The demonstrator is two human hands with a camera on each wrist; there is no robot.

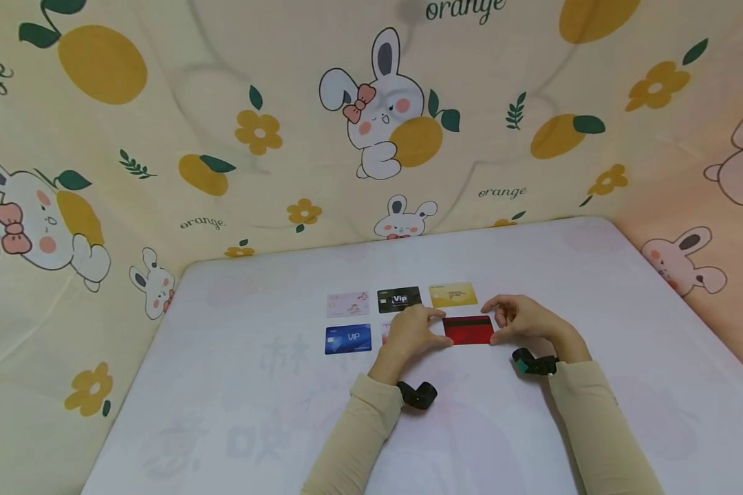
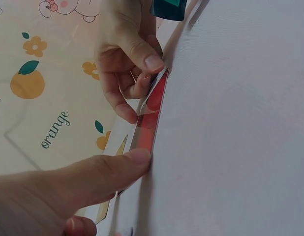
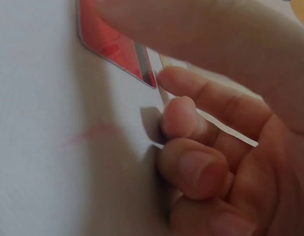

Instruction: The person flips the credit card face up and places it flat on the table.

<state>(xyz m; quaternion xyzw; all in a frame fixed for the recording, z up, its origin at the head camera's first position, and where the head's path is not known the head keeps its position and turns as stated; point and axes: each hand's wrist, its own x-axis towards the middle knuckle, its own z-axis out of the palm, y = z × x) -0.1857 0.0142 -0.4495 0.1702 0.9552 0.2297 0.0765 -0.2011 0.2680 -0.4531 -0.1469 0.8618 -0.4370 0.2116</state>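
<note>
A red card with a black stripe [image 1: 467, 335] lies between the two hands, at the right of the lower row of cards. My left hand [image 1: 411, 330] holds its left end, thumb at the near corner and index finger at the far one. At the other end, my right hand [image 1: 526, 323] grips the right corners between thumb and index finger, its other fingers curled in. The right thumb overlaps the red card [image 3: 110, 42] in the right wrist view. Beneath my left hand, a pink card [image 1: 384, 335] is mostly hidden.
Behind lie a pale pink card [image 1: 347, 304], a black Vip card [image 1: 399, 300] and a gold card [image 1: 453, 294] in a row. A blue VIP card [image 1: 348, 339] is left of my left hand. A printed cloth wall [image 1: 347, 213] borders the white table [image 1: 223, 385].
</note>
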